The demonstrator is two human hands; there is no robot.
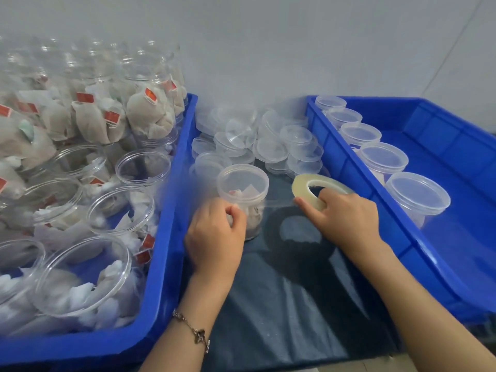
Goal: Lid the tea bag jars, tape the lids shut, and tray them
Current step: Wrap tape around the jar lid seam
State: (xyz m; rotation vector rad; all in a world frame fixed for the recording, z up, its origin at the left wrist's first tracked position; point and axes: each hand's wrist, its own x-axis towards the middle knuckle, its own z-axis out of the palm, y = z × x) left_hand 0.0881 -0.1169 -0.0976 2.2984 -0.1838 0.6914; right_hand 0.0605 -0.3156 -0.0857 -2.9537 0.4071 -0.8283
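You had one clear lidded jar [243,196] of tea bags upright on the dark counter [281,304], with a strip of clear tape [279,202] running from its side to the tape roll [319,190]. Loose lids [268,138] lay heaped behind it. Open jars [80,210] of tea bags crowded the left blue tray [171,210]. Five lidded jars [417,198] stood in a row along the right blue tray [357,178].
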